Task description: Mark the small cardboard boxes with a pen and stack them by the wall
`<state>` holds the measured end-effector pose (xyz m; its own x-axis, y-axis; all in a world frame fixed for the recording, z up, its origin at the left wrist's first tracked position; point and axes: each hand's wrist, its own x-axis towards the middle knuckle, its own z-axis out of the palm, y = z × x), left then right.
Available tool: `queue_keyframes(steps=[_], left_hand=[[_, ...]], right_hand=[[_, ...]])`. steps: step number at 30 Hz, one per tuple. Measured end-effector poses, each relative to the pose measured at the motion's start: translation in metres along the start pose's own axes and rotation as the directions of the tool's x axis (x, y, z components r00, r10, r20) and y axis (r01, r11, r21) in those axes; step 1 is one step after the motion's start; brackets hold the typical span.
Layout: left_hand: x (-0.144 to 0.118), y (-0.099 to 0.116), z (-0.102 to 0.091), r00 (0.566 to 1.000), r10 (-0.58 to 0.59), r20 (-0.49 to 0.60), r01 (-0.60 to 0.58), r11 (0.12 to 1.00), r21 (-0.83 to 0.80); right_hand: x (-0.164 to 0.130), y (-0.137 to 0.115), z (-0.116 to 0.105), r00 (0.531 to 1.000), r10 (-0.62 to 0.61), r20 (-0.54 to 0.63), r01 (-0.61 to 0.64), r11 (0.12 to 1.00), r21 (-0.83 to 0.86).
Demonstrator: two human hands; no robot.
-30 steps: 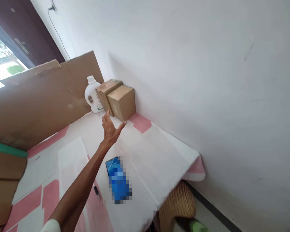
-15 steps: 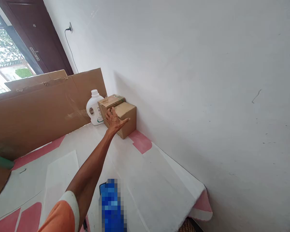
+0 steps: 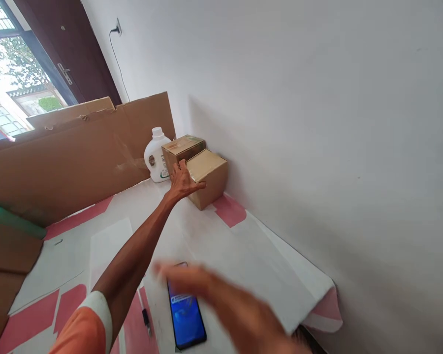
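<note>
My left hand (image 3: 182, 182) reaches out to the nearer cardboard box (image 3: 214, 179). Its fingers wrap over the box's left side and the thumb lies across the front face. Behind that one stands a second cardboard box (image 3: 184, 143), next to a white jug with a cap (image 3: 157, 157). My right hand (image 3: 195, 282) is low in the view, smeared by motion, and passes over a smartphone (image 3: 187, 322) with a lit blue screen. The upper part of the phone is partly hidden by it.
A pen (image 3: 146, 317) lies left of the phone on the white and pink covered table (image 3: 251, 265). A cardboard panel (image 3: 77, 167) stands along the far left edge. The white wall (image 3: 317, 123) bounds the right side. More cardboard (image 3: 11, 250) is at the left.
My right hand has come into view from below. The nearer box has shifted slightly away from the one behind it, with my left hand on it. The view has turned a little.
</note>
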<state>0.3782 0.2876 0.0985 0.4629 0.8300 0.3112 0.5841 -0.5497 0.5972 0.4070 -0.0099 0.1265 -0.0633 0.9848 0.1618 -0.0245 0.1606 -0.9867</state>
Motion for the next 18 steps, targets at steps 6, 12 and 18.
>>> queue_keyframes(steps=[6, 12, 18], left_hand=[[-0.045, -0.032, -0.05, 0.995, -0.028, 0.091, 0.044, 0.982, -0.182], [-0.08, -0.046, -0.05, 0.98, -0.134, 0.145, 0.184, 0.883, -0.432], [-0.118, -0.061, -0.112, 0.982, -0.172, 0.083, 0.19, 0.845, -0.499]], right_hand=[[0.116, 0.075, -0.073, 0.786, 0.081, -0.613, -0.166, 0.983, -0.083], [0.149, 0.13, -0.061, 0.859, 0.114, -0.5, -0.152, 0.988, -0.036], [0.159, 0.121, -0.003, 0.911, 0.077, -0.404, -0.099, 0.994, -0.034]])
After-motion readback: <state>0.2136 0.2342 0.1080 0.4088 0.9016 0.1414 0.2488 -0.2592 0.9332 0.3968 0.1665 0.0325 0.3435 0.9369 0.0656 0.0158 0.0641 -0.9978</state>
